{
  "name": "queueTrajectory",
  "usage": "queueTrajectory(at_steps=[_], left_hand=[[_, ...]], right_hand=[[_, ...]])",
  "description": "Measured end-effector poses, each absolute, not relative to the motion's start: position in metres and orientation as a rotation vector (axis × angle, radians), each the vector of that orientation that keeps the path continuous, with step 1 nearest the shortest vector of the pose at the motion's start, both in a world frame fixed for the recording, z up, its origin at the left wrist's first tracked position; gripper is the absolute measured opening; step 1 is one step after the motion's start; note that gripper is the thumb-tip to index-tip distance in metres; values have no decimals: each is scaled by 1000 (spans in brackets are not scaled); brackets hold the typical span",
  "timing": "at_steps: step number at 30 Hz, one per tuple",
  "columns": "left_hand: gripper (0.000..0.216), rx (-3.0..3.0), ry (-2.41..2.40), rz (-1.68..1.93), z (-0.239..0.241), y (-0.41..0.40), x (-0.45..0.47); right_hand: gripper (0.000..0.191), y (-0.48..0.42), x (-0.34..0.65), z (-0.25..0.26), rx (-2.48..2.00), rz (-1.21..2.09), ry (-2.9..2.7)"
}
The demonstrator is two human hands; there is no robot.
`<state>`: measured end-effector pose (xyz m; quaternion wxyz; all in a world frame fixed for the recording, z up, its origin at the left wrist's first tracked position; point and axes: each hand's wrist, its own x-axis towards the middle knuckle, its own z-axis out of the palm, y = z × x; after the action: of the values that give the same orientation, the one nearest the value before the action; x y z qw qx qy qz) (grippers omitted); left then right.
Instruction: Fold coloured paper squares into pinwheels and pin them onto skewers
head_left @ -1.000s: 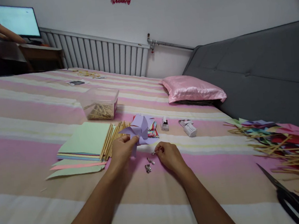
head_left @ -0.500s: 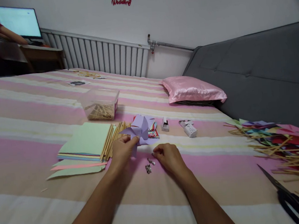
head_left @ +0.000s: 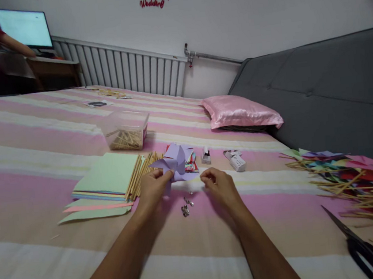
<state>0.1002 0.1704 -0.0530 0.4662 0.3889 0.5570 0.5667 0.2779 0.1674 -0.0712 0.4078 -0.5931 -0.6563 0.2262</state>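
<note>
My left hand [head_left: 154, 186] pinches a purple paper pinwheel [head_left: 174, 160], its folded blades spread above the fingers. To its right hovers my right hand [head_left: 221, 187], thumb and fingertips pressed together; whatever is between them is too small to make out. On the bedspread between my hands lies a small heap of shiny metal thumbtacks [head_left: 185, 210], with a few strewn just above it. Behind the pinwheel, partly covered, are colourful paper pieces [head_left: 192, 163]. Thin wooden sticks [head_left: 137, 175] lie beside my left hand, along a stack of coloured paper sheets [head_left: 108, 176].
A clear plastic box [head_left: 126, 134] of sticks stands behind the paper. Two small boxes [head_left: 205, 155] lie beyond my right hand. Black scissors [head_left: 357, 243] and a pile of pinwheels on sticks [head_left: 360, 179] are at right. A pink pillow [head_left: 241, 110] lies farther back. A person sits far left.
My right hand has lifted from the scattered thumbtacks and moved right and slightly up, fingertips together. My left hand keeps the pinwheel in the same place.
</note>
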Motion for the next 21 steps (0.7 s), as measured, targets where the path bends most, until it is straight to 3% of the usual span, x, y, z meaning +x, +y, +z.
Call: queueTrajectory(at_steps=[9, 16, 21], left_hand=[[20, 1036, 1285, 1399, -56, 170, 102], [33, 1148, 1130, 1425, -58, 167, 109], [30, 1161, 1017, 1412, -58, 166, 110]], right_hand=[[10, 144, 253, -44, -988, 825, -1499], [7, 143, 244, -52, -928, 601, -1641], [8, 145, 246, -54, -923, 510, -1626]])
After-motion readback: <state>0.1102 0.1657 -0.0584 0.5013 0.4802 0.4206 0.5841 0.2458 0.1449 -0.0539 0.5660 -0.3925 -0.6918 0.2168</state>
